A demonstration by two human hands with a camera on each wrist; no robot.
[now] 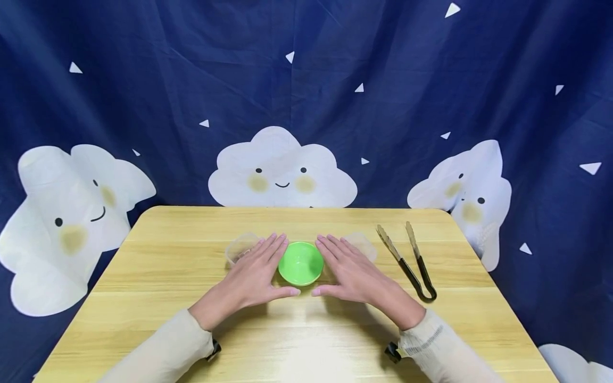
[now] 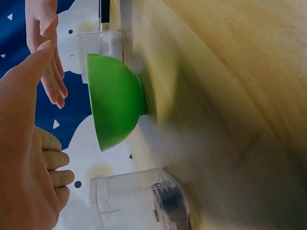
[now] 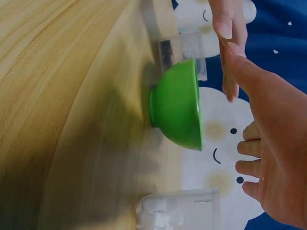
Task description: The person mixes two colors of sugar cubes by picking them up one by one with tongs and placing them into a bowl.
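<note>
A bright green bowl [image 1: 300, 263] stands upright on the table, and I see no contents in it. On its left is my left hand [image 1: 258, 272], fingers straight and pointing away, thumb stretched toward the front of the bowl. My right hand [image 1: 353, 273] mirrors it on the right side. In both wrist views the hands are raised around rim height, apart from the bowl and holding nothing. Behind the left hand, partly hidden, is a clear plastic container [image 2: 127, 191] with dark pieces inside. A second clear container [image 3: 192, 203], holding whitish pieces, is partly covered by the right hand.
Black-handled metal tongs [image 1: 407, 266] lie spread on the right of the wooden table [image 1: 182, 239], their tips toward the back. A dark blue curtain [image 1: 306, 80] with white clouds and triangles hangs behind the table's far edge.
</note>
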